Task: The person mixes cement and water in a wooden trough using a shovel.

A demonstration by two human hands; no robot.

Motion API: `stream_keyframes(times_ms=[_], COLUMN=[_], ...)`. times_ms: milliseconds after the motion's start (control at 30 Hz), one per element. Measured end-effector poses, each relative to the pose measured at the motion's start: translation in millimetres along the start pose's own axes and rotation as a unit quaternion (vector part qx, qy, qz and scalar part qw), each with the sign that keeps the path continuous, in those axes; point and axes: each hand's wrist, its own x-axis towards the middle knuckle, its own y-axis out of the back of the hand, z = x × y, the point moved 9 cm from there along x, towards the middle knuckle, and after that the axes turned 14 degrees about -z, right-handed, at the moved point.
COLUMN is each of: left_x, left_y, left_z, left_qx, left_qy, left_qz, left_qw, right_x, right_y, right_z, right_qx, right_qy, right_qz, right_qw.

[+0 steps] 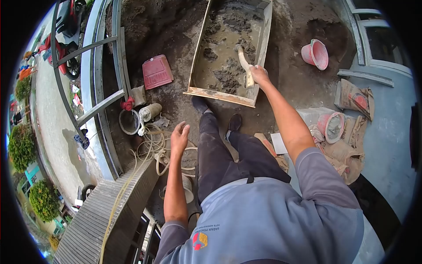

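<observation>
My right hand (259,75) grips the curved wooden handle (243,60) of a tool, probably a hoe, over the near right part of a wooden mixing trough (193,57). Any blade on the tool is not visible. Inside the trough lies wet grey mortar (226,79), lumpy in places with watery cement around it. My left hand (179,140) hangs in the air beside my left leg, fingers extended and holding nothing. Below it, a coiled pale hose (151,147) lies on the ground. My shoes stand just short of the trough's near edge.
A pink bucket (314,54) lies tipped on the soil at right. Another pink bucket (332,127) sits among cement bags (351,152). To the left are a red plastic piece (157,71), a round bucket (129,122) and a metal frame (100,108).
</observation>
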Motion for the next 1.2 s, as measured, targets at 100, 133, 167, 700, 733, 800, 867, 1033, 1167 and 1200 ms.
stream_keyframes(times_ms=[100,133,167,700,733,800,867,1033,1167,1200], left_x=[56,78,99,169,166,146,135,216,277,275], left_y=[-66,-88,-111,-241,-244,-263,-278,-311,-310,-307], left_z=[101,116,129,116,110,101,97,154,177,173], left_qx=[0.002,-0.041,-0.026,0.062,0.073,0.097,0.104,0.040,0.053,0.065], left_qy=[-0.077,-0.086,-0.101,0.156,0.185,0.204,0.158,0.120,0.093,0.104], left_qz=[-0.078,-0.115,-0.157,-0.113,-0.122,-0.116,-0.111,-0.111,-0.089,-0.078], left_qw=[0.994,0.989,0.982,0.979,0.972,0.967,0.976,0.986,0.990,0.989], right_x=[40,44,38,211,211,190,181,254,327,321], right_y=[-37,-50,-67,-181,-178,-156,-108,25,15,-8], right_z=[3,7,14,86,86,74,52,-5,21,37], right_qx=[0.102,0.128,0.152,0.564,0.521,0.477,0.470,0.448,0.422,0.424], right_qy=[-0.059,-0.085,-0.116,-0.259,-0.258,-0.253,-0.219,-0.114,-0.138,-0.163], right_qz=[-0.143,-0.148,-0.155,-0.264,-0.251,-0.232,-0.206,-0.129,-0.117,-0.133], right_qw=[0.983,0.977,0.969,0.739,0.774,0.809,0.830,0.877,0.888,0.881])
